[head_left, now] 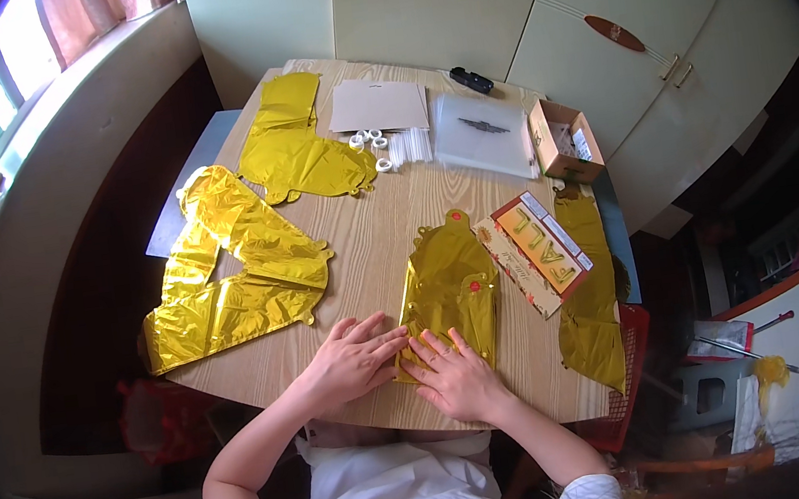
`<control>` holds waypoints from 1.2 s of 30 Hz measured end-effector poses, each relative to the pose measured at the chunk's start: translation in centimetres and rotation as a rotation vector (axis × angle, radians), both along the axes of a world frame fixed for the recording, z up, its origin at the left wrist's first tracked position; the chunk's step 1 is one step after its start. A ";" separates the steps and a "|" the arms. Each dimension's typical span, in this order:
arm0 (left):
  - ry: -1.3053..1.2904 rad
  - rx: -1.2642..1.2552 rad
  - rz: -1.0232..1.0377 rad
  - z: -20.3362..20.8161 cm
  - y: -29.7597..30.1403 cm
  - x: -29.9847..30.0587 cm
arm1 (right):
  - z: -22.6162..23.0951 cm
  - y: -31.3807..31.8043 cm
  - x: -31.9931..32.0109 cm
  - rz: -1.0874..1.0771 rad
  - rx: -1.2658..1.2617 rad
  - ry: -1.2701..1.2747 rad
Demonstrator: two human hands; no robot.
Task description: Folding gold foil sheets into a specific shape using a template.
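Note:
A gold foil balloon (445,274), flat and folded into a narrow shape, lies on the table in front of me with two red dots on it. My left hand (351,359) rests at its near left edge, fingers stretched out and the tips touching the foil. My right hand (456,375) lies flat with spread fingers on its near end, covering part of it. Neither hand grips anything. Just right of the folded balloon lies a printed card package (536,254) with a picture of gold letter balloons.
More flat gold foil balloons lie at the left (251,269), far left (300,146) and right edge (587,295). Toward the back are grey cards (379,106), white ribbon rolls (382,165), white straws (410,146), clear plastic bags (481,143), a black stapler-like object (471,79) and a cardboard box (564,142).

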State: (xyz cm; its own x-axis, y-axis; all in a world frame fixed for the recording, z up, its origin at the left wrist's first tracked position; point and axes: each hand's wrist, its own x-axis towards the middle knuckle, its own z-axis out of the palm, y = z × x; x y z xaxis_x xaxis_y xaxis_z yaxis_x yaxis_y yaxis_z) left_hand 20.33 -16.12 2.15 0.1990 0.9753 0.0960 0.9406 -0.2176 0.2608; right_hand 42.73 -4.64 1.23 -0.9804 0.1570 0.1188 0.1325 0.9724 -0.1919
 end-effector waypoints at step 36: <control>0.221 0.239 0.240 -1.7 9.1 -3.7 | -0.2 0.0 -0.1 0.047 0.012 0.027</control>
